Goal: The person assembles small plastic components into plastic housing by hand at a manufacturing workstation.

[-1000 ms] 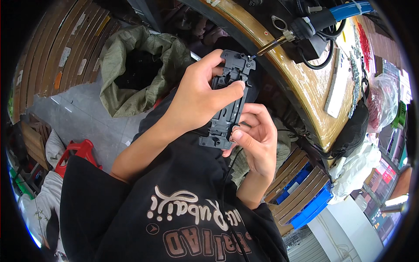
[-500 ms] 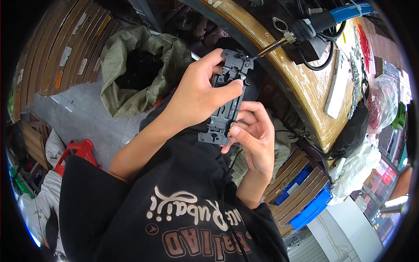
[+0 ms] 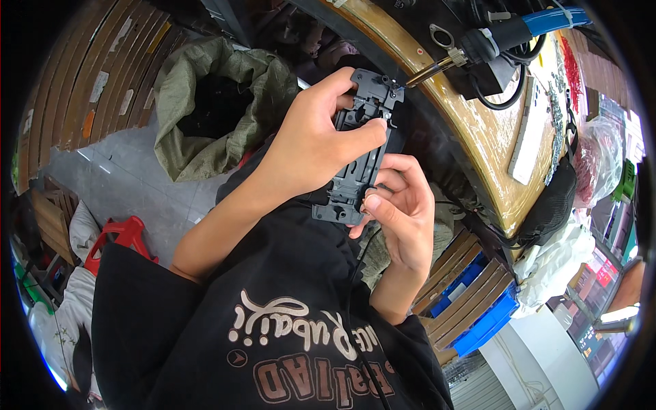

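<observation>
Holding a dark grey plastic part (image 3: 361,168) in both hands

Spreading across the upper right of the frame is a yellowish workbench (image 3: 495,160). At upper left stands an olive sack (image 3: 205,160), its mouth open on dark contents; below it, toward the left edge, sits a red stool (image 3: 130,236). A black tool (image 3: 478,44) with a blue cable points down and left from the upper right. The part is just above the frame's centre, its long side slanting. Around its upper half the left hand (image 3: 318,137) is clasped, thumb across the front. The right hand (image 3: 406,215) pinches its lower right edge between thumb and fingers. Smallest, the metal tip (image 3: 434,70) ends beside the part's upper right corner; touching or not, I cannot tell.
</observation>
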`<state>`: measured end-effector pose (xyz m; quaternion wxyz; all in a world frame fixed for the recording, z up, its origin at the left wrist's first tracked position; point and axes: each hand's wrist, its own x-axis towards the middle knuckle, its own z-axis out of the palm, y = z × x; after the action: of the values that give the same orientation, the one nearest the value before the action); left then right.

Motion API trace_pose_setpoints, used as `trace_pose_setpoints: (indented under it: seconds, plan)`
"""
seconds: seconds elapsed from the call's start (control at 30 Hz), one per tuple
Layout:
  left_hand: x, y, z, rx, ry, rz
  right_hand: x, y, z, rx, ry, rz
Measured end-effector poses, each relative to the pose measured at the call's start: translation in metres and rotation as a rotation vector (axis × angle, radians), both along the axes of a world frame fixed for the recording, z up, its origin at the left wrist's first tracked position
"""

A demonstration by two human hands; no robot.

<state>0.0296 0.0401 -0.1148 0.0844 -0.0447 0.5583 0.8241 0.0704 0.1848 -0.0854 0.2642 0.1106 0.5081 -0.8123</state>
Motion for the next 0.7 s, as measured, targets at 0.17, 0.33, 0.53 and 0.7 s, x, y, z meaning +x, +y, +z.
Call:
trace_pose_setpoints:
  seconds: [0.17,0.33,0.53,0.7]
  plan:
    - [0.000,-0.002,-0.004,-0.017,0.035,-0.035,-0.002,0.000,0.002,0.011,0.002,0.000]
    - [-0.003,0.000,0.003,0.019,-0.026,0.060,-0.005,-0.004,0.001,0.069,0.011,-0.051]
    - [-0.004,-0.005,0.007,0.001,-0.018,0.043,-0.009,-0.003,0.004,0.013,0.030,0.025]
    - [0.005,0.002,-0.003,-0.031,-0.065,0.029,0.000,0.004,-0.007,-0.009,-0.015,0.014]
